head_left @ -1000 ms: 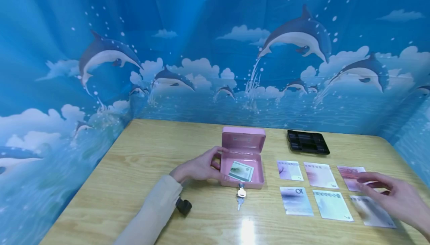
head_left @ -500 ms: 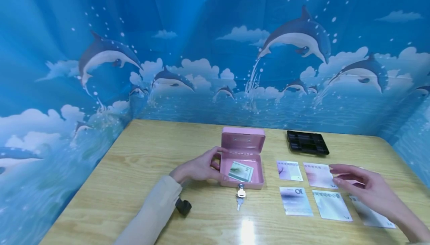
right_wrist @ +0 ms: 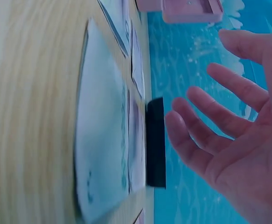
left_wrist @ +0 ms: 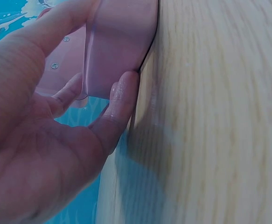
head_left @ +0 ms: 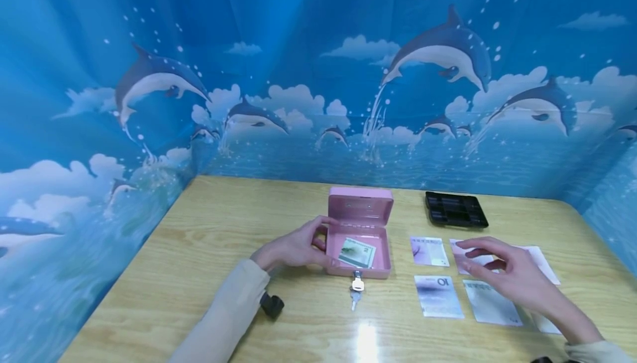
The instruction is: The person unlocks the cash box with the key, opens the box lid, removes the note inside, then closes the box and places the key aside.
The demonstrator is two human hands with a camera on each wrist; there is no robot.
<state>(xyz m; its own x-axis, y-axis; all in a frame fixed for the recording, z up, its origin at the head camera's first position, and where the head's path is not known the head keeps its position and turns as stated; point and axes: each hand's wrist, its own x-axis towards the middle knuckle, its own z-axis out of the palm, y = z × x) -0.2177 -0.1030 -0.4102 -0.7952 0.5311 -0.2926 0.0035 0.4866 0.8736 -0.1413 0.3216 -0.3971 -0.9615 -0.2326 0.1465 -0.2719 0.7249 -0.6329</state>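
A pink cash box [head_left: 382, 249] stands with its lid up, and a green banknote [head_left: 355, 255] lies inside. My left hand [head_left: 298, 245] holds the box at its left side, thumb at the front corner and fingers along the wall, as the left wrist view also shows on the pink wall [left_wrist: 122, 46]. Keys [head_left: 356, 285] hang from the front lock. My right hand [head_left: 517, 277] hovers over two rows of banknotes with spread fingers and nothing in them. Beneath it lie a pinkish note [head_left: 460, 249] and a pale green note [head_left: 490, 302], both partly covered.
A black compartment tray [head_left: 457, 222] sits at the back right. Left of my right hand lie a purple note [head_left: 428, 251] and a blue 10 note [head_left: 439, 296]. Two more notes show partly behind the right hand and wrist. A dolphin-print curtain [head_left: 298, 153] surrounds the wooden table.
My right hand has moved left from the red note at the far right to above the pinkish note in the middle. The left hand and the cash box have stayed put.
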